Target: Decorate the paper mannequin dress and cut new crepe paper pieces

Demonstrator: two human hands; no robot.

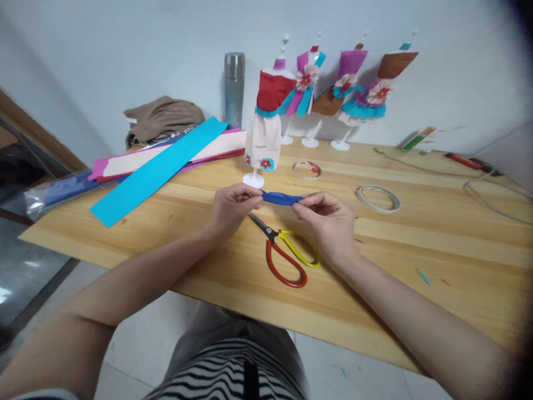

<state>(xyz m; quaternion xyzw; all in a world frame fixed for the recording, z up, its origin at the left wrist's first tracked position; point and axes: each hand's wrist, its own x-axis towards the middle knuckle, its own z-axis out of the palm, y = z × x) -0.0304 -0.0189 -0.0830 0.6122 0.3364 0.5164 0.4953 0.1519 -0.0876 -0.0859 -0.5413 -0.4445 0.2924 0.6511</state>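
Stretched between my two hands is a narrow folded blue strip (282, 198), perhaps crepe paper or cloth. My left hand (235, 208) pinches its left end, and my right hand (327, 219) pinches the right end. Just below the strip lie scissors (272, 236) with one red and one yellow handle, their tips near my left fingers. Right behind the strip stands a small white mannequin stand (253, 180) wearing a red top (275, 90) and a pale skirt (263, 141) trimmed with blue and red flowers.
Several more dressed mannequins (353, 83) stand along the wall. Left lie a turquoise strip (160, 172), pink and white sheets (137, 161) and brown cloth (162, 118). A flask (234, 91) stands behind. Tape rolls (378, 199), a red-and-black tool (468, 163) and scraps (423, 276) lie right.
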